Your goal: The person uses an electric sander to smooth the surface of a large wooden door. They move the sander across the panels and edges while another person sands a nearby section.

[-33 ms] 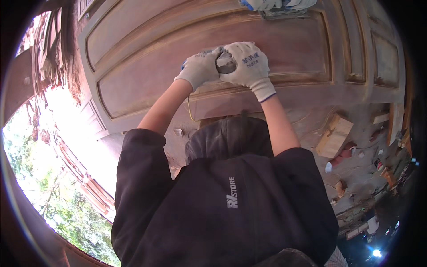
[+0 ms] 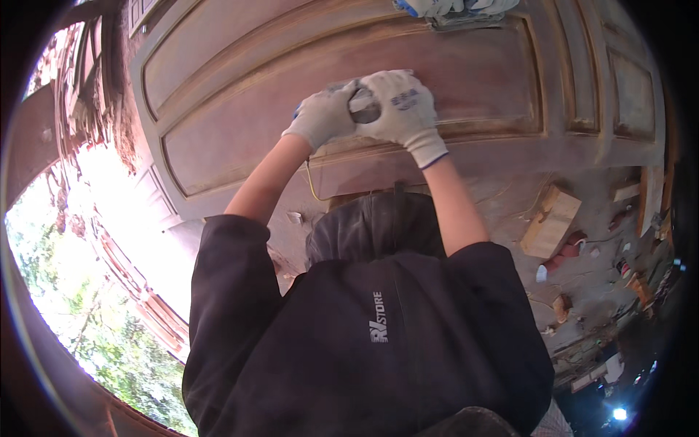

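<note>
Head view, looking down past a dark hooded top. Both gloved hands are clenched together around a small grey power tool (image 2: 364, 108), probably a sander, though little of it shows between the gloves. The left hand (image 2: 322, 116) wraps the tool's near-left side; the right hand (image 2: 399, 108) covers its top and right side, the two gloves touching. A thin yellow cord (image 2: 311, 182) hangs just below the left hand. The tool is pressed on the raised moulding at the lower edge of the large panel of a carved wooden door (image 2: 240, 124) lying flat under the hands.

Handling, as judged: the tool looks compact, rigid and moderately heavy, likely to vibrate, so a two-handed grip over its body suits it; the door is stiff, heavy and dusty, its mouldings the parts most easily marred.

To the right of the hands, well apart, a pale wood block (image 2: 551, 220) lies on the littered floor (image 2: 582, 291). Beyond the hands, at the door's far edge, another person's gloved hands (image 2: 455, 7) are partly visible.
</note>
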Action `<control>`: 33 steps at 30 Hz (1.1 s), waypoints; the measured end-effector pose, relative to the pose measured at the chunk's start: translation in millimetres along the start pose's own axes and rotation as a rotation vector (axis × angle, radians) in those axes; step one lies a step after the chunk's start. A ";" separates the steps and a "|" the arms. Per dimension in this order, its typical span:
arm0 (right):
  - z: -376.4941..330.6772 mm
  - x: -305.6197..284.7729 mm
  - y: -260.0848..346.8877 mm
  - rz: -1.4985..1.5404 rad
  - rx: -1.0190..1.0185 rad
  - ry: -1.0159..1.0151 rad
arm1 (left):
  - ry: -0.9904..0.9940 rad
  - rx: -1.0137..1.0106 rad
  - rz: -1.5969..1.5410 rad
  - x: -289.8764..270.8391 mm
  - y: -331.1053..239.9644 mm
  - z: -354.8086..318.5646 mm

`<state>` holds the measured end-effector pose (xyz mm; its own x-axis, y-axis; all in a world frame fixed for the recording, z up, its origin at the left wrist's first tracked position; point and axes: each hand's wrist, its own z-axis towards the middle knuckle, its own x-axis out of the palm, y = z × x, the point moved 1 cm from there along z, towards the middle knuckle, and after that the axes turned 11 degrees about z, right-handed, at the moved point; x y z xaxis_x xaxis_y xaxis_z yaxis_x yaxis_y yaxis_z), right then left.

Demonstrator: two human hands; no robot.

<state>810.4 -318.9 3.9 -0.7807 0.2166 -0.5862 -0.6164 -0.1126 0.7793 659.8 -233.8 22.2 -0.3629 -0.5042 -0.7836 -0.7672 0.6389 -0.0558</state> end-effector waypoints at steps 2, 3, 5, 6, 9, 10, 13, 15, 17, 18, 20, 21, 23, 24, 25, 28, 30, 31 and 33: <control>3.4 4.5 11.2 0.045 0.021 0.051 | 0.034 -0.028 0.012 5.9 11.3 -7.4; 9.3 15.9 17.6 0.061 0.002 0.079 | 0.067 -0.050 0.009 6.9 24.3 -17.0; 15.7 35.2 19.6 0.069 -0.026 0.137 | 0.136 -0.152 0.010 -12.0 24.7 -27.1; 15.1 35.7 13.2 0.065 -0.011 0.130 | 0.165 -0.153 0.045 -21.0 18.2 -23.9; 12.0 32.2 9.1 0.068 0.026 0.114 | 0.199 -0.152 0.103 -27.6 11.6 -20.8; 7.6 23.3 2.5 0.063 0.042 0.096 | 0.167 -0.127 0.097 -18.9 8.8 -11.9; 2.0 -3.8 -11.2 0.003 0.058 0.078 | 0.157 -0.096 0.058 -13.8 -12.9 10.9; 2.0 -13.1 -20.4 -0.034 0.052 0.068 | 0.136 -0.086 0.048 -17.1 -19.4 14.3; 13.1 -1.7 -18.0 0.026 0.010 0.045 | 0.075 -0.077 0.061 -23.8 -10.4 9.3; 19.0 7.2 -15.1 0.035 0.002 0.054 | 0.076 -0.053 -0.014 -29.2 -3.5 4.4; 31.2 21.2 -7.1 0.030 -0.004 0.112 | 0.109 -0.148 -0.035 -36.2 5.7 -3.4; 31.3 21.8 -6.4 0.021 -0.002 0.114 | 0.123 -0.195 -0.044 -40.3 6.1 -5.5; 27.9 22.5 -3.1 0.002 -0.002 0.125 | 0.102 -0.149 -0.029 -41.9 3.0 -3.6; 25.3 17.1 -7.3 0.032 -0.021 0.058 | 0.064 -0.110 -0.019 -34.6 2.4 1.3; 23.3 9.4 -16.0 0.017 0.002 0.054 | 0.026 -0.071 -0.010 -29.4 -0.2 7.2; 10.8 -33.9 -41.0 -0.004 0.019 0.014 | 0.065 -0.085 -0.013 -26.7 -44.6 32.2; 9.5 -49.3 -51.9 -0.027 0.024 0.007 | 0.087 -0.099 0.016 -25.2 -58.8 50.3; 9.7 -54.8 -54.3 -0.037 0.024 0.006 | 0.076 -0.063 0.022 -19.5 -54.8 52.4; 17.1 -51.5 -54.2 -0.031 0.020 0.089 | 0.061 0.017 0.048 -19.6 -45.5 55.1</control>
<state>885.9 -307.4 -4.3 -0.7677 0.1322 -0.6270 -0.6391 -0.0878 0.7641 730.9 -221.0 6.0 -0.4313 -0.5066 -0.7465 -0.7390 0.6731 -0.0298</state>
